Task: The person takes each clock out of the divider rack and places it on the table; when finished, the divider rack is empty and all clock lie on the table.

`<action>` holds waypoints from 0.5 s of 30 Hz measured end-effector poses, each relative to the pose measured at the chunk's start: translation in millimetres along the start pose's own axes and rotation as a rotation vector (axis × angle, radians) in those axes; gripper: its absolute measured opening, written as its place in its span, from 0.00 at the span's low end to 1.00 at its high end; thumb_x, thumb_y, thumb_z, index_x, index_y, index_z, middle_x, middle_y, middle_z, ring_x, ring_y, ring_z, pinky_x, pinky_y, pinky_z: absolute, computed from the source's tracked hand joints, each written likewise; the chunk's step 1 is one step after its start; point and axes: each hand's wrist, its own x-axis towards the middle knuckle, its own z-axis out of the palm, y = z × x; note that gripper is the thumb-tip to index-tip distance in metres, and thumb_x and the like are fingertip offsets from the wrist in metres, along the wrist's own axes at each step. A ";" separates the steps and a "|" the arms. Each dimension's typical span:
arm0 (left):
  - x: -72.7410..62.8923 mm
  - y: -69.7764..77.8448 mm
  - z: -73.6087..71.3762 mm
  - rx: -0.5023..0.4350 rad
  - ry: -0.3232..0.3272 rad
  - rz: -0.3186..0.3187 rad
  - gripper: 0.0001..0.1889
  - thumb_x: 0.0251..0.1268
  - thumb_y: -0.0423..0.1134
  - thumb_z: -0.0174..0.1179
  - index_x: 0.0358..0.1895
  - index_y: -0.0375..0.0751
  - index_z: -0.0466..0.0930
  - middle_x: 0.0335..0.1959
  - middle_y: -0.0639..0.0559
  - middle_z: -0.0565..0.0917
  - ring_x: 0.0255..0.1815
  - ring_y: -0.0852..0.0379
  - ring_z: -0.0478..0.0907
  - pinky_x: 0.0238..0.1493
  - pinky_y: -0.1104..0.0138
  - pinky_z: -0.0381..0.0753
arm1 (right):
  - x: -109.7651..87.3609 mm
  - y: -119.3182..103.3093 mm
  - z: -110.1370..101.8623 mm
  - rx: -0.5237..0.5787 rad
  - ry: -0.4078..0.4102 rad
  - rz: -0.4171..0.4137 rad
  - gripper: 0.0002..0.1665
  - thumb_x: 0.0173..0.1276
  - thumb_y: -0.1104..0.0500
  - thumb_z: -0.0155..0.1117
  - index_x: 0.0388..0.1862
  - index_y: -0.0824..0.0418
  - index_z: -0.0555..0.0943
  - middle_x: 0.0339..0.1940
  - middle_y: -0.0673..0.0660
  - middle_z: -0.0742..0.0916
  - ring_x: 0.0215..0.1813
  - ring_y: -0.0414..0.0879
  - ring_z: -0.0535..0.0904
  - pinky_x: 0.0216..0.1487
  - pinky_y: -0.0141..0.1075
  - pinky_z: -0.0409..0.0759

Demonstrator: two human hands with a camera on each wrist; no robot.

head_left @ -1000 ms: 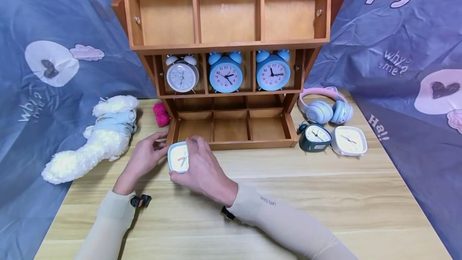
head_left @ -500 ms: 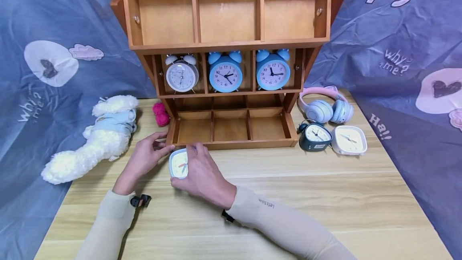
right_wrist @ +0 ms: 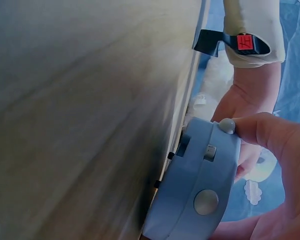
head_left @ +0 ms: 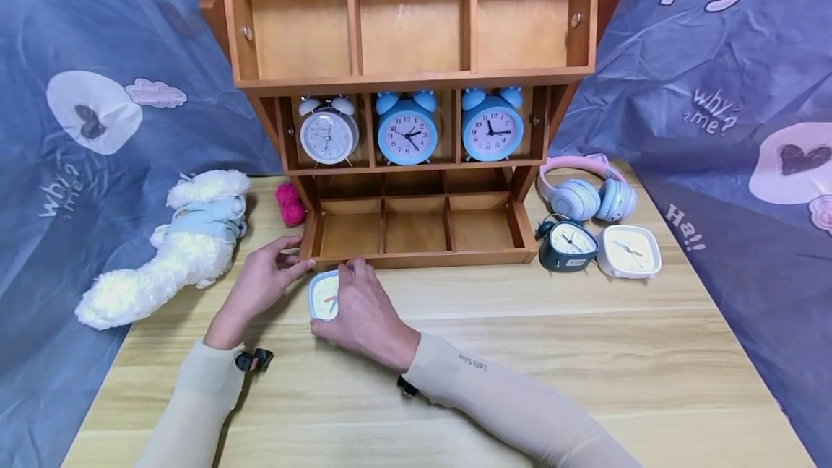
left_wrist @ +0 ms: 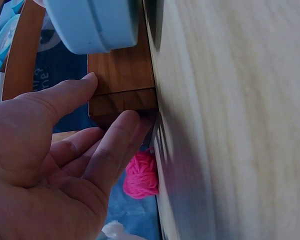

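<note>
In the head view my right hand (head_left: 372, 318) holds a small light blue square alarm clock (head_left: 322, 297) by its edges, face up, close to the tabletop. The right wrist view shows the clock's blue casing (right_wrist: 190, 200) with round feet, my thumb at one end. My left hand (head_left: 261, 286) holds the front left corner of the wooden shelf (head_left: 422, 261). In the left wrist view its thumb touches the shelf's front board (left_wrist: 122, 75) and the fingers lie around the corner. On the middle tier stand a white twin-bell clock (head_left: 328, 137) and two blue ones (head_left: 407, 137).
A white plush toy (head_left: 188, 244) and pink yarn (head_left: 289, 205) lie left of the shelf. At right are pink-and-blue headphones (head_left: 575, 199), a dark green clock (head_left: 568, 245) and a white square clock (head_left: 628, 251). A patterned blue cloth (head_left: 715, 186) hangs behind.
My right hand has moved the light blue clock slightly toward me and to the right, away from the shelf's corner. The left hand has stayed put.
</note>
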 end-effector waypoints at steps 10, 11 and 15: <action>0.9 1.3 0.4 0.003 0.011 0.005 0.31 0.80 0.44 0.72 0.78 0.33 0.77 0.56 0.31 0.93 0.56 0.34 0.93 0.53 0.52 0.92 | 5.6 0.0 2.0 -0.053 -0.003 0.008 0.55 0.62 0.35 0.80 0.75 0.73 0.78 0.68 0.65 0.83 0.62 0.53 0.80 0.64 0.36 0.85; 0.6 1.5 0.2 0.003 0.009 0.005 0.31 0.81 0.44 0.72 0.78 0.32 0.77 0.56 0.31 0.93 0.56 0.34 0.93 0.53 0.51 0.92 | 5.7 -0.1 2.2 -0.058 -0.006 0.012 0.56 0.63 0.34 0.80 0.75 0.73 0.78 0.68 0.64 0.83 0.61 0.53 0.80 0.63 0.36 0.85; 0.1 1.7 0.1 0.002 -0.002 0.002 0.31 0.81 0.44 0.71 0.79 0.33 0.76 0.58 0.30 0.92 0.57 0.35 0.93 0.55 0.47 0.92 | 5.8 -0.5 2.4 -0.080 -0.018 0.025 0.58 0.64 0.29 0.81 0.76 0.71 0.78 0.68 0.63 0.83 0.62 0.52 0.81 0.64 0.36 0.86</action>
